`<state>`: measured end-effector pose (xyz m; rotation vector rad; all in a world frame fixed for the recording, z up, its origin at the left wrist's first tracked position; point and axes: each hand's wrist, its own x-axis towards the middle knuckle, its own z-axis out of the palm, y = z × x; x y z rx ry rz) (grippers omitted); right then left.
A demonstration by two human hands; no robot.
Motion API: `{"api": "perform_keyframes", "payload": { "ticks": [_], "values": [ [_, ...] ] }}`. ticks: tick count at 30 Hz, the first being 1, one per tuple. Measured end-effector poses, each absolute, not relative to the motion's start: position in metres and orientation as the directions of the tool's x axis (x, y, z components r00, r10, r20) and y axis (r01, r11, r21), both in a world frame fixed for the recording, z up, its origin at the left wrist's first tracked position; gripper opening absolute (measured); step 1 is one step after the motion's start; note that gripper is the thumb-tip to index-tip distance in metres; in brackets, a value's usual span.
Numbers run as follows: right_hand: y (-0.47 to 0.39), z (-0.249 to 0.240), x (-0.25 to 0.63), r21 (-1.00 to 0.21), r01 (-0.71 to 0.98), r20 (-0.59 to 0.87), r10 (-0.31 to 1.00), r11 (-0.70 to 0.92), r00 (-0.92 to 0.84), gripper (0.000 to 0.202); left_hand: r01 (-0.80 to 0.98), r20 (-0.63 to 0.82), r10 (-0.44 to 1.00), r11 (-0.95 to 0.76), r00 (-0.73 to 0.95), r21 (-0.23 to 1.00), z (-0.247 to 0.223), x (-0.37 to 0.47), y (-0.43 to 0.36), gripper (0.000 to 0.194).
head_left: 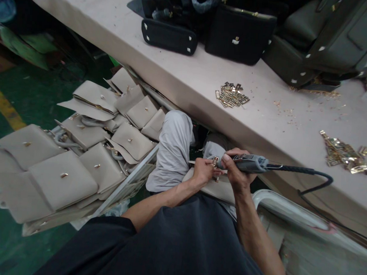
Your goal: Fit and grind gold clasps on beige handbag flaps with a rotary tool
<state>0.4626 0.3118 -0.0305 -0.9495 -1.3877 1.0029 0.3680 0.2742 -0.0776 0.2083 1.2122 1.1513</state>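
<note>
beside the pale table (177, 67), right hand (238, 173) grips corded tool (251, 163), left hand (202, 171) pinches gold fitting (216, 161); bag (220, 190) partly hidden.

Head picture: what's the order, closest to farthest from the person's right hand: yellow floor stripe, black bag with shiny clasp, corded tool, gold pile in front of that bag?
1. Corded tool: held in the right hand.
2. Gold pile: on the table.
3. Black bag: behind the pile.
4. Yellow floor stripe: far left.

Room over tabletop (288, 137) between gold fitting piles (232, 95); cable (292, 170) crosses right, beige bags (64, 186) crowd left.
</note>
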Motion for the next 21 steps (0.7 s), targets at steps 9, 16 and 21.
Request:
{"api": "perform_keyframes", "payload": {
  "ticks": [9,16,21],
  "values": [
    [0.314,-0.029,0.459,-0.969,0.045,0.243,0.97,0.242,0.015,0.022,-0.588,-0.635,0.766,0.47,-0.099,0.659,-0.082,0.369,0.276,0.014],
    [0.321,-0.033,0.471,-0.967,-0.029,0.255,0.948,0.254,-0.19,0.021,-0.589,-0.612,0.786,0.454,-0.089,0.668,-0.085,0.371,0.275,0.018],
    [0.32,-0.024,0.468,-0.963,0.017,0.257,0.94,0.268,-0.226,0.017,-0.577,-0.596,0.798,0.446,-0.09,0.684,-0.087,0.371,0.273,0.017]
  ]
}}
